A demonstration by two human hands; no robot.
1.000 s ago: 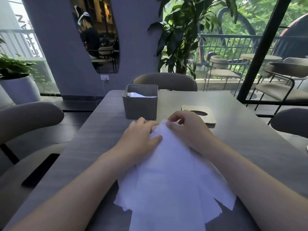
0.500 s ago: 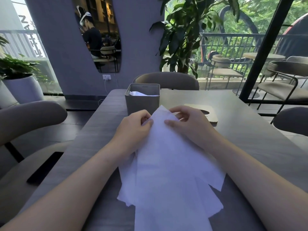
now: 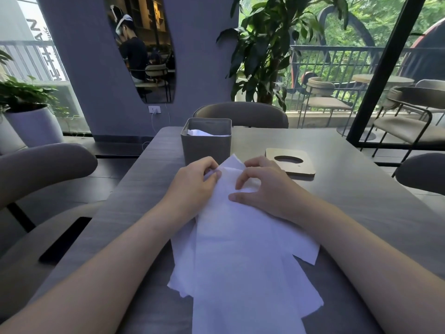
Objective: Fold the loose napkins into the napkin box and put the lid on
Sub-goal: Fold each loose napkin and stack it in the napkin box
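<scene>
A dark wood-grain table (image 3: 337, 189) is seen filling the lower field of view, with a padded chair (image 3: 240, 113) drawn up at its far edge at twelve o'clock. A tall leafy plant (image 3: 262, 49) is observed behind that chair, and a potted plant in a pale planter (image 3: 31, 121) at ten o'clock, off the table. A loose stack of white napkins (image 3: 240, 261) is spread on the table at six o'clock, fanned out unevenly, its far end drawn to a narrow peak just short of the napkin box. The napkin box (image 3: 206, 145), grey and square, is stood upright and uncovered at twelve o'clock from the napkins; white paper is visible inside it, below the rim. The lid (image 3: 290, 162), a flat tan plate with an oval slot, is laid on the table at two o'clock from the stack, just beside the right hand and apart from the box. The left hand (image 3: 192, 182) is placed at the left of the peak, fingers curled, with the napkin edge pinched between thumb and fingertips. The right hand (image 3: 262, 186) is set on the right of the peak, thumb pressed flat on the paper and fingers bent down onto it. A dark flat object (image 3: 65, 239), possibly a phone, is noted on a seat at eight o'clock.
</scene>
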